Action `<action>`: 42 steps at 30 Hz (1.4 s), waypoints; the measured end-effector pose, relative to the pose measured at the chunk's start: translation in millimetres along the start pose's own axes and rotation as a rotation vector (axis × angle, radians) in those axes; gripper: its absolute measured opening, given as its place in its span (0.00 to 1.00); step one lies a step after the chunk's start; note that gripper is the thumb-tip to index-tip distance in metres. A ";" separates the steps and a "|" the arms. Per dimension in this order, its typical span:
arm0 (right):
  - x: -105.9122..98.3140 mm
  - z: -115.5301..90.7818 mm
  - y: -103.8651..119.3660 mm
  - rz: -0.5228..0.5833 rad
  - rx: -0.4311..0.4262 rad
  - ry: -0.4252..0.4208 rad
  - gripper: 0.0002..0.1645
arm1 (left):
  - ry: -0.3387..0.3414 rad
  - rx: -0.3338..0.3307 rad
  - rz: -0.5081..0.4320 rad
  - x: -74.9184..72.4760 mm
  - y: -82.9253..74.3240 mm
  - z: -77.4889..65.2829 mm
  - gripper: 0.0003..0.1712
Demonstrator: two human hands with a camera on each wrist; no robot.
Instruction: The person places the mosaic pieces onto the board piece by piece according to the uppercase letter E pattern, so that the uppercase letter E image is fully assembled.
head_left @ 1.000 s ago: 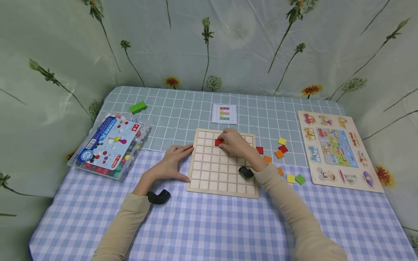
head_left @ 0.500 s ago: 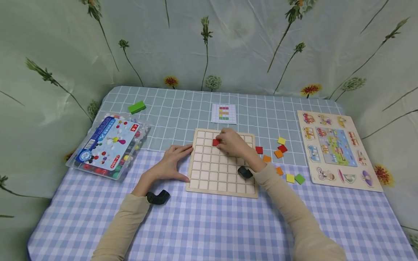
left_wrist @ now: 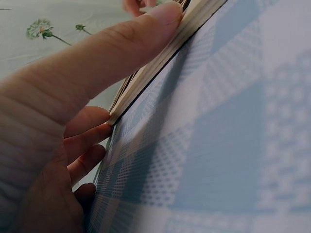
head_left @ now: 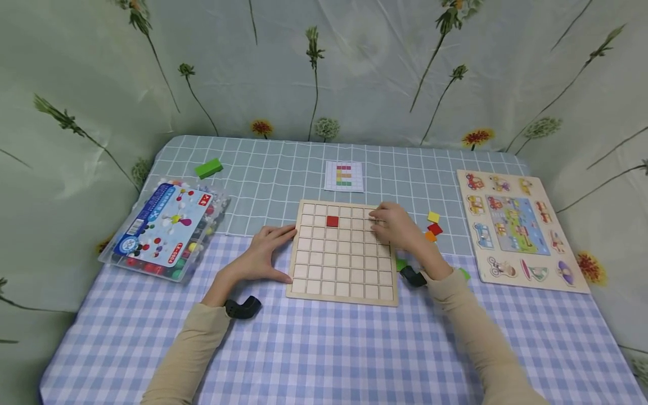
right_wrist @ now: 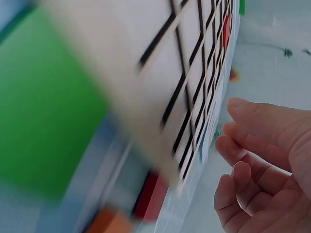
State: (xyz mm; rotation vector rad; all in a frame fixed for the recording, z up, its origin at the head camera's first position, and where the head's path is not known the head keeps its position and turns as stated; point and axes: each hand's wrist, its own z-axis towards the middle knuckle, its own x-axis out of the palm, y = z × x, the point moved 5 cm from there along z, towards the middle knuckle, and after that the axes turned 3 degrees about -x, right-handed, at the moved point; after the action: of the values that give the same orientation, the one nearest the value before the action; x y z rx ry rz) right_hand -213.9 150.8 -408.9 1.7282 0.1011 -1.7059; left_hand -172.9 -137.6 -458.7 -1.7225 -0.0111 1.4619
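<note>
A wooden grid board (head_left: 343, 260) lies on the table, and one red square tile (head_left: 332, 221) sits in a cell of its second row from the back. My left hand (head_left: 260, 256) rests at the board's left edge, thumb near the front corner and fingers further back; in the left wrist view the thumb (left_wrist: 121, 51) lies along the wooden rim. Over the board's back right part is my right hand (head_left: 397, 226), fingers loosely bent and holding nothing. The right wrist view shows the same empty hand (right_wrist: 267, 165) beside the board.
Right of the board lie loose tiles: yellow (head_left: 433, 216), red (head_left: 435, 229), orange (head_left: 430, 236) and green (head_left: 401, 264), some partly hidden by my arm. Behind it is a pattern card (head_left: 344, 176). A picture puzzle (head_left: 521, 230) lies right; a plastic case (head_left: 164, 230) and green block (head_left: 208, 168) left.
My right hand has let go of the red tile, which stays in its cell, and has moved right across the board. The left hand keeps its place at the edge.
</note>
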 end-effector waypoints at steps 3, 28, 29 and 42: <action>-7.3 -10.1 -12.7 0.011 0.023 -0.022 0.15 | -0.002 -0.001 -0.005 -1.4 -0.7 -0.2 0.63; -10.0 -37.4 -42.7 -0.004 0.140 0.036 0.16 | -0.013 -0.010 -0.010 -1.6 0.3 -1.9 0.62; -9.9 -37.5 -42.5 -0.009 0.144 0.041 0.16 | -0.016 -0.005 -0.009 -1.3 0.3 -1.8 0.62; -16.6 -41.2 -45.8 -0.047 0.201 0.048 0.14 | 0.001 -0.001 -0.006 0.3 -0.2 -0.4 0.63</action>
State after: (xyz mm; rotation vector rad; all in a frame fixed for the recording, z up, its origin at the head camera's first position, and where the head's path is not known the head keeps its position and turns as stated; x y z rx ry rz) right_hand -204.3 213.4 -417.2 1.9278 -0.0092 -1.7588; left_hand -172.4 -137.6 -458.8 -1.7229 -0.0167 1.4568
